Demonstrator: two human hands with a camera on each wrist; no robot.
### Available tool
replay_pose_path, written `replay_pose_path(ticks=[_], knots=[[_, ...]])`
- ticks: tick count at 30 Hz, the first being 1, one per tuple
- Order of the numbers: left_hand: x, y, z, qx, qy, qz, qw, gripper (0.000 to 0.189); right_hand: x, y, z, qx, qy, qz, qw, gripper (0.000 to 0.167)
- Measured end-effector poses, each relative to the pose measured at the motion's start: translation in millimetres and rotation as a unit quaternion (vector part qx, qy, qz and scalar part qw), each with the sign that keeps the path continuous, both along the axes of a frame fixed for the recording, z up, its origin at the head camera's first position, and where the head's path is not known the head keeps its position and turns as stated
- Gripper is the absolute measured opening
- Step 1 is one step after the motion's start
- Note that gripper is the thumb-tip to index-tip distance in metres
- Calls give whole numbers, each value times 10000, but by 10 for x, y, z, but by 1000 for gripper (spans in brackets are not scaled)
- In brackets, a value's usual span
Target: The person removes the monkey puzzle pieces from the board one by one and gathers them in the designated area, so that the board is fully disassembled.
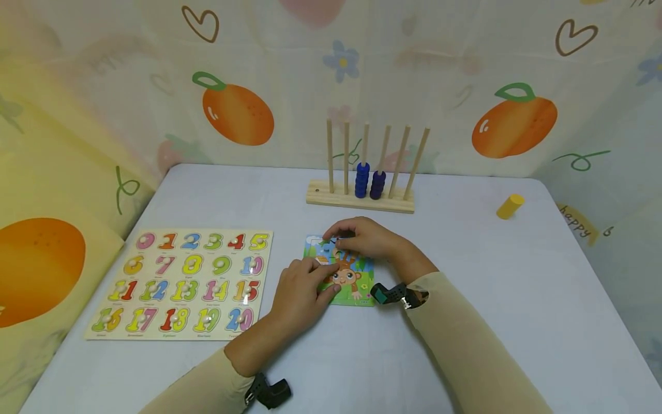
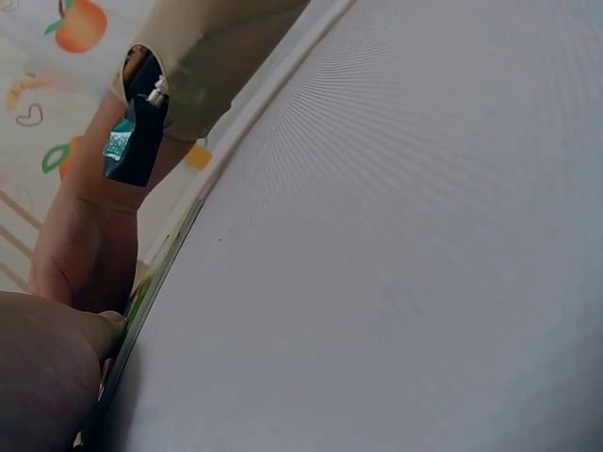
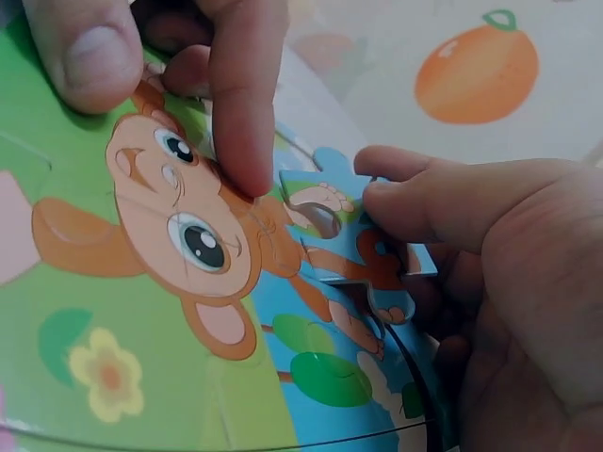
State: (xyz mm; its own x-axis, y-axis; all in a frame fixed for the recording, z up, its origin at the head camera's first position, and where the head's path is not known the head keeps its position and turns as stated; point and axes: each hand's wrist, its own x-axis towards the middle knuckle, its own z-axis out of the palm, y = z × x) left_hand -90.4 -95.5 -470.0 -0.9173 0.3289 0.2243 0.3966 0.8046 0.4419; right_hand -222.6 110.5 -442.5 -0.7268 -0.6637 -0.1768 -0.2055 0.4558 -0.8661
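Note:
A jigsaw puzzle (image 1: pixel 364 296) with a smiling monkey on green and blue lies flat in front of me. My left hand (image 1: pixel 300 290) rests on it, thumb near the lower edge and fingers over the monkey's face. In the right wrist view its extended fingertips press the picture beside the monkey's eye. At the puzzle's upper part, my right hand (image 1: pixel 369 238) pinches a puzzle piece (image 3: pixel 350 235), blue with a brown curl and a foot. That piece sits tilted, overlapping the rest of the picture. In the left wrist view the left hand mostly hides the puzzle's face.
A wooden number board (image 1: pixel 176 282) with knobbed numerals 0 to 20 lies to the left. Behind the puzzle stands a wooden peg rack (image 1: pixel 359 201), blue and dark purple beads stacked on two pegs. A yellow cylinder (image 1: pixel 510 207) is at the far right of the white table (image 1: pixel 517 299).

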Motion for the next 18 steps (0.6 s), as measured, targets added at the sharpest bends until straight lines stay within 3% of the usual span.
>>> replay_pose_path(ticks=[8, 18], knots=[[-8, -4, -7, 36, 73, -23, 10000, 43, -22, 10, 16, -300, -132, -349, 9989, 26], [-3, -12, -10, 56, 48, -32, 10000, 43, -113, 140, 118, -313, -230, -301, 9988, 26]])
